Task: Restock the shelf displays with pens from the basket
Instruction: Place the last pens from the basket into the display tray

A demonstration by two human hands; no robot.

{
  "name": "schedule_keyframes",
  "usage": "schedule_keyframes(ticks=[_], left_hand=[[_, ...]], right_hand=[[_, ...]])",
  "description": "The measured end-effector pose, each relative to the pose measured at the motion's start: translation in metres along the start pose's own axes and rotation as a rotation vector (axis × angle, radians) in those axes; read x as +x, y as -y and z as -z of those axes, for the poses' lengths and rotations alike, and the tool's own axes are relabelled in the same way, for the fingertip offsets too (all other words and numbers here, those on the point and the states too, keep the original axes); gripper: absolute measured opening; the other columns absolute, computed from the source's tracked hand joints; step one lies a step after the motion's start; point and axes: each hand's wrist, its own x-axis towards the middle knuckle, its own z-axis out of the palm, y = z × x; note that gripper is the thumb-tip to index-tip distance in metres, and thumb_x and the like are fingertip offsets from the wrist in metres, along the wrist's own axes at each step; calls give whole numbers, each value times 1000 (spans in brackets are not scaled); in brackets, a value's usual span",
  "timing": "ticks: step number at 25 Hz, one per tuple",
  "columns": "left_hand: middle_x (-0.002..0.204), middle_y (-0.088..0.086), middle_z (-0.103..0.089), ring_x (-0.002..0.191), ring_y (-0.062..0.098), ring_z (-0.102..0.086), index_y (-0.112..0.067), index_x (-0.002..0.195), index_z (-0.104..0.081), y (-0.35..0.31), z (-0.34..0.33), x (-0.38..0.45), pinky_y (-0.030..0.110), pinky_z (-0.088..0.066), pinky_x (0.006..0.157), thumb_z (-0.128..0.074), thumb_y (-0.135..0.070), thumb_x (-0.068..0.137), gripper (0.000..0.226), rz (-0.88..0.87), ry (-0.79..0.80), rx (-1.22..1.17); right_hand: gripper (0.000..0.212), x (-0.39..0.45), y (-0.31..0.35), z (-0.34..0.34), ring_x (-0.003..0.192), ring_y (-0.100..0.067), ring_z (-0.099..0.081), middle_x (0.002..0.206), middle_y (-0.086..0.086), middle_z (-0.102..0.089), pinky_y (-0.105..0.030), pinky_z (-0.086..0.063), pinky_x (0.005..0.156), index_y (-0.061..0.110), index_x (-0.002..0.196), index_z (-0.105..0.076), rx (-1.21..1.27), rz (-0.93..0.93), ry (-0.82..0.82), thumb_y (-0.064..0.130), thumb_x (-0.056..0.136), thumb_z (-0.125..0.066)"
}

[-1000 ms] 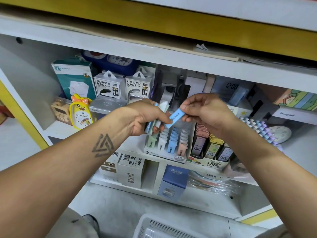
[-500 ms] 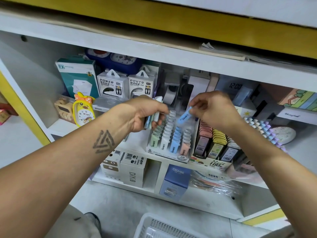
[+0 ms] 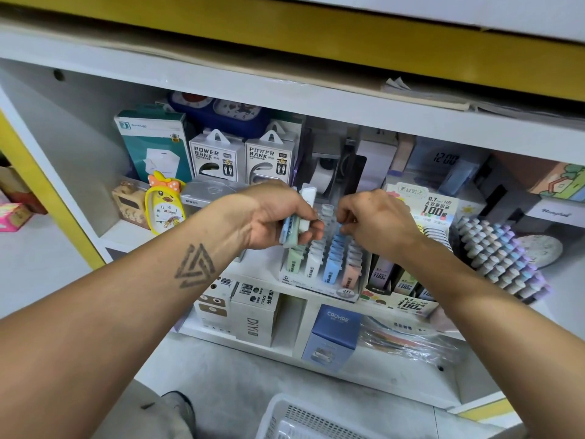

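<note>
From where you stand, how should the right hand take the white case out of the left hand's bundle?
Pinch the white case by its free top end, coming from above and from the right. It stands nearly upright, poking out above the left hand, whose fingers wrap the bundle's lower part. The right hand is already close beside it, at the display tray.

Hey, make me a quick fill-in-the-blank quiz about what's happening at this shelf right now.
1. The left hand grips a small bundle of ____.
2. The right hand lowers a ____-coloured case into the display box.
3. The duck clock stands to the ____ of both hands.

Answers: cases; blue; left
</note>
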Motion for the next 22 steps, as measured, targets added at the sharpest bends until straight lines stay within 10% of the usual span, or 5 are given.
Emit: schedule_keyframes(ticks=[9,12,15,22], left_hand=[[99,25,-73,81,31,-74,7,112,-62,1,3,-5,30,-60,61,-57,9,91,22,-36,89,88],[96,26,-73,75,30,-75,10,114,-61,3,2,-5,24,-53,47,-63,10,87,27,-62,77,146],[95,26,-73,75,31,-75,11,113,-62,5,-2,-4,20,-45,39,-65,9,85,27,-98,74,199],[97,27,-72,77,33,-75,10,114,-59,1,-3,-1,19,-48,39,-58,0,95,22,-24,52,14]], right_hand=[[25,3,6,1,99,-19,-66,112,3,-72,-30,-54,83,26,111,-74,122,-17,79,15,96,-58],[17,4,15,21,64,-13,-63,75,0,-74,-26,-51,60,26,85,-73,811,-224,10,35,96,-63],[38,2,22,27,47,-13,-51,56,-3,-64,-23,-39,44,16,80,-69,855,-214,109,52,88,-68],[14,0,-5,39,52,-19,-61,72,-18,-72,-24,-44,46,4,95,-65,1078,-262,67,-7,87,-63]])
